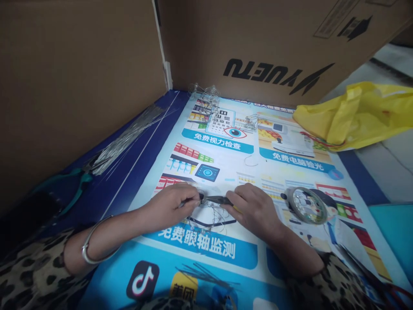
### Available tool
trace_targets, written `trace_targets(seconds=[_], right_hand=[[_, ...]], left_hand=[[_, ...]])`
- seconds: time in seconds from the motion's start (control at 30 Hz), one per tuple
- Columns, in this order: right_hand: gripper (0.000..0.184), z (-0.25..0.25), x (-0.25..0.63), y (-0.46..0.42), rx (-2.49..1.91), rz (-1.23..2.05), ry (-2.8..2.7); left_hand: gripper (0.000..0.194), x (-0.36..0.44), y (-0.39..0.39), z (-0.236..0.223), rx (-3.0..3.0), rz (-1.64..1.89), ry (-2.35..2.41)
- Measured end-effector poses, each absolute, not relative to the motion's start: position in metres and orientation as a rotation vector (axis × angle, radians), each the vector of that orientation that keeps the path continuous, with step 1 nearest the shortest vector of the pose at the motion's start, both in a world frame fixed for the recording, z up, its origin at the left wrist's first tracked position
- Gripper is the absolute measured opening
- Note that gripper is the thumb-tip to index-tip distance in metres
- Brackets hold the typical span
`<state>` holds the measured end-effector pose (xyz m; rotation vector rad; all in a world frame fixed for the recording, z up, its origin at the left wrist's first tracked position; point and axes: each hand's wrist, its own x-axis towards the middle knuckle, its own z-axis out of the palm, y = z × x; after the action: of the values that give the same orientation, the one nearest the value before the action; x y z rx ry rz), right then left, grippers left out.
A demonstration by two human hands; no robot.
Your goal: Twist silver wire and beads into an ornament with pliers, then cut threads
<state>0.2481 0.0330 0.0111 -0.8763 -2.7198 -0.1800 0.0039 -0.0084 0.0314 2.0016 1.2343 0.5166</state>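
Observation:
My right hand (253, 209) is wrapped round needle-nose pliers (219, 199), with a bit of yellow handle showing under the fingers. The jaws point left, toward the fingertips of my left hand (174, 204). Those fingers pinch a thin wire piece (209, 217), whose loops and curls hang below the plier jaws. A small dark part shows at the left fingertips, too small to make out. Whether the jaws grip the wire cannot be told. Under both hands lies a printed poster sheet (222, 172).
Straight wires (132, 133) and teal-handled pliers (80, 178) lie at left. Twisted wire pieces (208, 105) sit at the back. Further right are a tape roll (308, 206), a yellow bag (358, 114) and scissors (364, 271). Short dark wires (208, 275) lie in front. Cardboard (258, 38) walls the back.

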Motion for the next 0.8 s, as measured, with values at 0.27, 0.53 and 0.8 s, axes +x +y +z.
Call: trace_targets(seconds=[0.27, 0.53, 0.8], right_hand=[[0.024, 0.016, 0.251, 0.035, -0.831, -0.341, -2.732], [0.018, 0.018, 0.25, 0.037, -0.755, -0.453, -2.736], [0.021, 0.022, 0.249, 0.039, -0.721, -0.434, -2.773]], left_hand=[[0.015, 0.006, -0.01, 0.028, 2.005, 0.503, 1.29], [0.018, 0.007, -0.01, 0.031, 2.06, 0.49, 1.302], [0.019, 0.008, -0.01, 0.032, 2.072, 0.483, 1.307]])
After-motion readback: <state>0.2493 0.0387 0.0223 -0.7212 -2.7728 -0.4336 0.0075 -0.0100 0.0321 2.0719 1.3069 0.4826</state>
